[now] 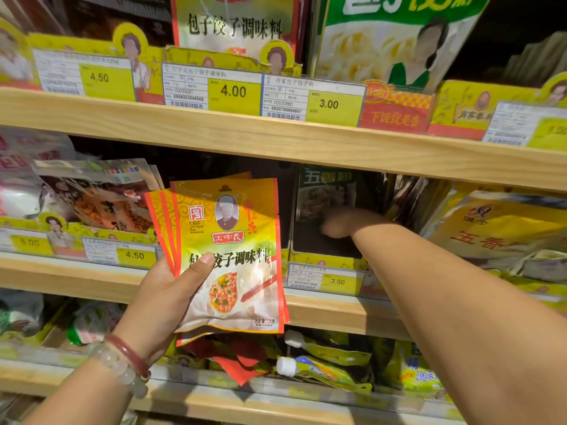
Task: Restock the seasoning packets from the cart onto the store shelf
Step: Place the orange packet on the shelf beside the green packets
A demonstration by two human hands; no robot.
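Shelf (pixel 306 148), price tags (pixel 233 92), green packet (pixel 325 191) behind right hand (pixel 340 223)

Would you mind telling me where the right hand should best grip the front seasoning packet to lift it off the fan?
Probably pinch the front seasoning packet at its free top right corner, coming from the right: the left hand covers its lower left, thumb across the front.

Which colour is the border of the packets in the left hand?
Orange-red, around a yellow-green front. The packets show best in the head view, the only one.
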